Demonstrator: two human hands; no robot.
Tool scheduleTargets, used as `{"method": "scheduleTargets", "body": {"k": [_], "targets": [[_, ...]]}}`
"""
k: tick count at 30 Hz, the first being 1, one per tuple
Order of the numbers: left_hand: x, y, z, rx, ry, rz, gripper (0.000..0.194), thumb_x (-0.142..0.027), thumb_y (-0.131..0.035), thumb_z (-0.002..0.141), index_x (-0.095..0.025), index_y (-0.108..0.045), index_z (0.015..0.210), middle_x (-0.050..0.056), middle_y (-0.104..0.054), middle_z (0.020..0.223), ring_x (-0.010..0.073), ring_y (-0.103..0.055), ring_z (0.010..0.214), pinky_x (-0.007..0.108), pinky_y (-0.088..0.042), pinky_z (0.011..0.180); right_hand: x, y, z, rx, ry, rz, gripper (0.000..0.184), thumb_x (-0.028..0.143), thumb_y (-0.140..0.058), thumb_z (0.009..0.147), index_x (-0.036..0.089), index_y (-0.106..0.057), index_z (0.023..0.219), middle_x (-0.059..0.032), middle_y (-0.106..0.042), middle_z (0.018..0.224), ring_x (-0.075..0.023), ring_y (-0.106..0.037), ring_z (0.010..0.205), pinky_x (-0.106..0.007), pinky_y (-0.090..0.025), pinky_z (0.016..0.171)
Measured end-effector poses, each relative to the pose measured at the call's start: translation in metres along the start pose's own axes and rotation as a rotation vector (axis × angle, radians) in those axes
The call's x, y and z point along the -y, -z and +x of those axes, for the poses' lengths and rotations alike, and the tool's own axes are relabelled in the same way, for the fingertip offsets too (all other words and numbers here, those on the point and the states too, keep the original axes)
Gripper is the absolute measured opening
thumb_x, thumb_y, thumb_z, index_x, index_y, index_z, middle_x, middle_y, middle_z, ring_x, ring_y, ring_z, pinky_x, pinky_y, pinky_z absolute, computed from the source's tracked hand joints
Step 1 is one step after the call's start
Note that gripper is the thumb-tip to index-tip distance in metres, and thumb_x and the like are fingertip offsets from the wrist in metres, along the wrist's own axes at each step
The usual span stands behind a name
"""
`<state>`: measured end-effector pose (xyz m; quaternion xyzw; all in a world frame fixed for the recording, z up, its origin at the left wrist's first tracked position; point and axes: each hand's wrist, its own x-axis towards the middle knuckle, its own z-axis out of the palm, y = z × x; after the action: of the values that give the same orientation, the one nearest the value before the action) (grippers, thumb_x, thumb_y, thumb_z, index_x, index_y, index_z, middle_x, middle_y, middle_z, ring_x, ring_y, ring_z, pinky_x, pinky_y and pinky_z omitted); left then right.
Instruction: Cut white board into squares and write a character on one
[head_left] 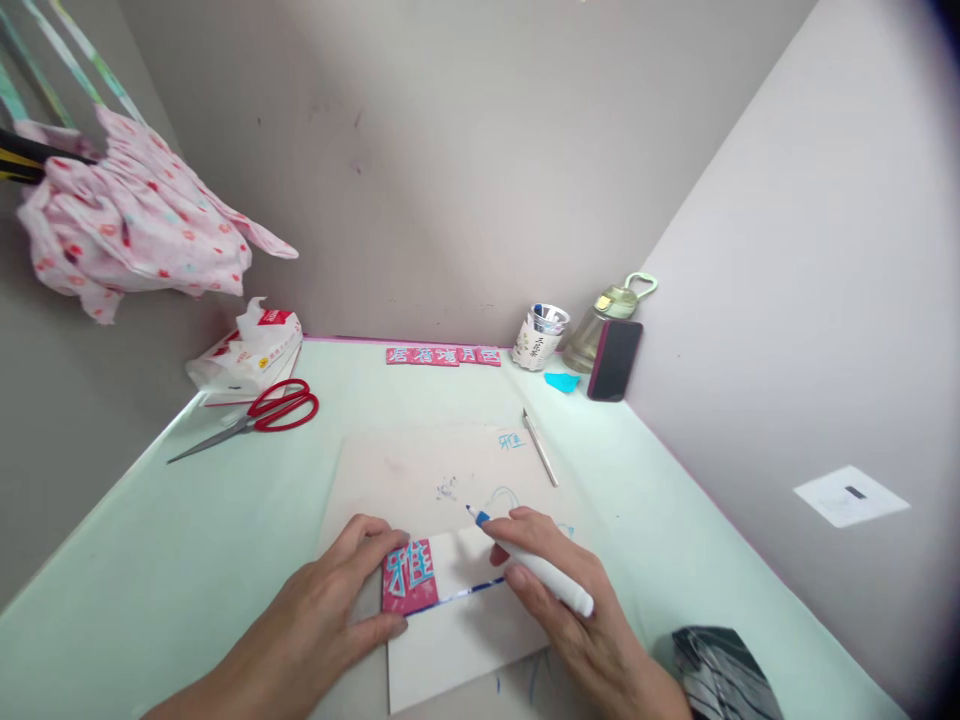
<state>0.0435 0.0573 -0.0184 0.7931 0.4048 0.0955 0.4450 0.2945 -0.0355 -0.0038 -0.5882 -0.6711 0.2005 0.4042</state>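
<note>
My left hand [330,610] rests on the board, its thumb and fingers pinching the sides of a small pink square block [409,577] with a blue carved character. The block sits at the left end of a white paper strip [457,630] with a blue line along its edge. My right hand [562,600] is closed around a white marker with a blue tip [525,560], tip pointing up-left just above the strip. Both lie on a beige board [420,470].
Red-handled scissors [259,415] and a tissue pack [247,355] lie at the back left. A row of pink blocks [442,355], a cup [541,337], a bottle [600,325] and a phone [615,360] stand by the wall. A thin craft knife [540,447] lies right of the board. Pink cloth [127,220] hangs at left.
</note>
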Motion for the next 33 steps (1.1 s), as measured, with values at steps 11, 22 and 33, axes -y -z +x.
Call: {"method": "scheduleTargets", "body": {"k": [11, 22, 33], "targets": [[0.002, -0.002, -0.004, -0.030, 0.010, -0.041, 0.035, -0.027, -0.060, 0.085, -0.031, -0.059, 0.120, 0.002, -0.057, 0.124, 0.0251, -0.059, 0.112, 0.032, -0.045, 0.098, 0.009, -0.008, 0.009, 0.034, 0.078, 0.194, 0.020, 0.022, -0.057, 0.097, 0.027, -0.068, 0.113, -0.0037, -0.072, 0.102, -0.0172, -0.067, 0.093, -0.028, -0.053, 0.081], [0.007, -0.006, -0.003, -0.048, -0.017, -0.009, 0.034, -0.036, -0.058, 0.090, -0.035, -0.057, 0.124, 0.001, -0.057, 0.123, 0.0240, -0.062, 0.110, 0.029, -0.048, 0.093, 0.011, -0.020, 0.012, -0.019, -0.018, 0.125, 0.012, 0.021, -0.058, 0.090, 0.021, -0.070, 0.094, -0.0039, -0.070, 0.088, -0.0189, -0.064, 0.085, -0.032, -0.050, 0.078], [0.011, -0.006, -0.003, -0.017, -0.037, 0.029, 0.040, -0.045, -0.054, 0.094, -0.040, -0.051, 0.134, -0.001, -0.056, 0.124, 0.0221, -0.060, 0.113, 0.026, -0.046, 0.096, 0.004, -0.034, 0.013, -0.036, 0.064, 0.000, 0.010, 0.013, -0.057, 0.085, 0.021, -0.059, 0.091, -0.0014, -0.065, 0.083, -0.0177, -0.059, 0.082, -0.031, -0.045, 0.077]]}}
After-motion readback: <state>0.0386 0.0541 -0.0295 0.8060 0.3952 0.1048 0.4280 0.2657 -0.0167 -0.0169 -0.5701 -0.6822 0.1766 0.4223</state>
